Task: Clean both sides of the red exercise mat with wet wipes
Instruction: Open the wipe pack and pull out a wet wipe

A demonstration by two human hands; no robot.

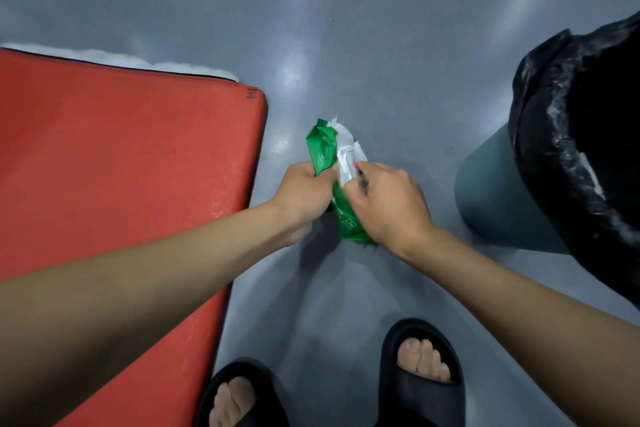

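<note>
Wet-wipe pack [337,180] is gripped by left hand [304,192] just right of the red mat [121,166], which lies on the floor; right hand [391,201] fingers pinch at its flap, prob. drawing a wipe. Step: fetching wipe. Next: wipe pulled free w/ pack steadied.

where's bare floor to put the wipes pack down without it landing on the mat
The widest bare floor lies ahead of the wipes pack, between the red mat and the lined bin. A narrower strip runs along the mat's edge toward the sandals. It is crowded by the bin and at the feet.
</note>
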